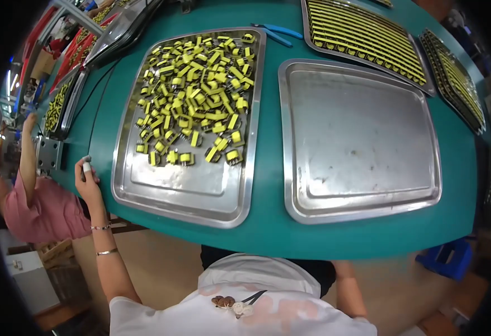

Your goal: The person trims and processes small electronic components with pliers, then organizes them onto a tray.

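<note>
My left hand (86,178) is at the left edge of the green table, beside the left metal tray. Its fingers are loosely bent and a little apart, with a white cover on one of them, and I see nothing held in it. Many small yellow-wrapped transformers (192,92) lie jumbled in the left tray (119,187), mostly in its far and middle parts. To the right sits a second metal tray (363,134) with a bare, scuffed bottom. My right forearm (348,294) hangs below the table's front edge, and the hand itself is hidden.
Blue-handled pliers (282,33) lie behind the trays. At the far right, transformers stand in rows in a tray (363,33) and in stacked trays (452,81). A black cable (95,109) crosses the table's left. A person in pink (47,210) sits at left; a blue stool (447,259) is at right.
</note>
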A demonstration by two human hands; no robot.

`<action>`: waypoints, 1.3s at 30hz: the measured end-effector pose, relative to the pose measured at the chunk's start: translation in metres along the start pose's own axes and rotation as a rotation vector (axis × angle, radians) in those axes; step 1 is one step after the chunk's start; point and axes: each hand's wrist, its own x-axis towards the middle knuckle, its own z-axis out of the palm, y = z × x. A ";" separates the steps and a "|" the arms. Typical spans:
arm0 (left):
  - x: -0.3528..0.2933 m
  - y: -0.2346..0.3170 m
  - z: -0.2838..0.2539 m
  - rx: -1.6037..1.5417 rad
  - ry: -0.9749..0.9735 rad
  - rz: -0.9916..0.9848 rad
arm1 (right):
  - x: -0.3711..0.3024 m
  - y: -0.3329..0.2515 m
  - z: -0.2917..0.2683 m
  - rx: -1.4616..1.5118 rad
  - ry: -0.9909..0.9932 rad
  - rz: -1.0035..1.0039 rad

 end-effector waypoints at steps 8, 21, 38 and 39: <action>-0.001 0.008 -0.021 -0.645 0.166 -0.078 | -0.078 -0.158 -0.169 0.684 0.324 -0.222; 0.088 0.192 0.097 0.070 -0.589 0.890 | 0.020 -0.185 -0.215 -0.278 0.681 -0.248; 0.057 0.196 0.137 0.187 -0.744 0.861 | 0.038 -0.195 -0.206 -0.082 0.568 -0.362; 0.053 0.201 0.129 0.222 -0.747 0.861 | 0.039 -0.196 -0.208 -0.078 0.578 -0.366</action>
